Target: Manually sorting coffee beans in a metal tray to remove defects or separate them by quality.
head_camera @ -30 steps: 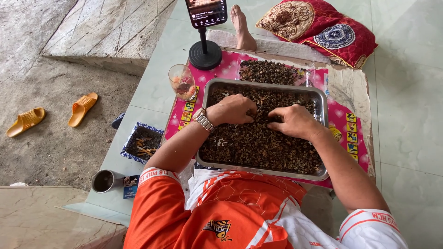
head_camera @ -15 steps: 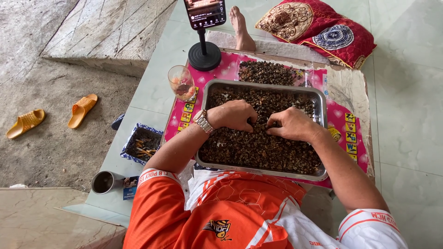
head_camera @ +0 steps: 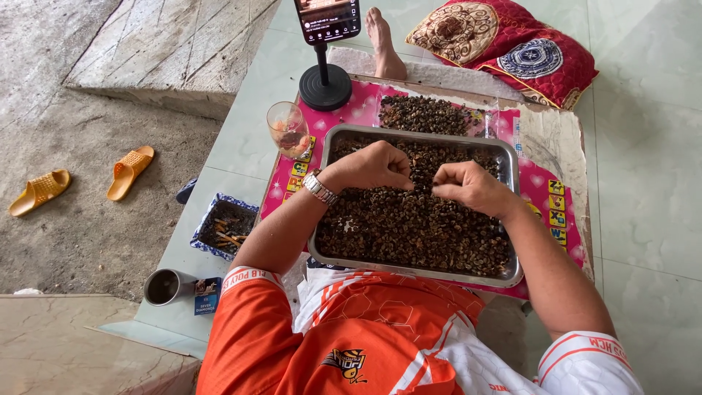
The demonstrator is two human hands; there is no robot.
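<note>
Nearest, at 6 o'clock: an orange and white shirt (head_camera: 365,329), with both forearms reaching up the picture.

Just beyond, at the centre: a metal tray (head_camera: 417,274), filled nearly wall to wall with small dark brown seeds (head_camera: 409,234).

Over the tray's far half: left hand (head_camera: 369,167) at 11 o'clock of the tray's middle, a wristwatch (head_camera: 319,188) on its wrist; right hand (head_camera: 472,186) at 1 o'clock. Both narrow, fingers curled, thumb and fingertips pinched together, tips turned toward each other and near but not touching. Raised just off the seed layer, it seems. Cannot tell whether a seed sits in either pinch: too small to see.

Judged as the picking step of sorting through the seeds, single pieces taken by fingertip. Further picking calls for a fine pinch and a light touch, so as not to bury the piece wanted.

At 9 o'clock of the tray: a blue-patterned dish (head_camera: 225,225); nearer, at 8 o'clock, a metal cup (head_camera: 164,287).

At 10 o'clock: a drinking glass (head_camera: 287,130) on the pink mat (head_camera: 362,110).

At 12 o'clock, past the far rim: a separate heap of dark pieces (head_camera: 424,115).

Farthest: a phone on a stand (head_camera: 327,18), a bare foot (head_camera: 384,40), a red cushion (head_camera: 504,44).
</note>
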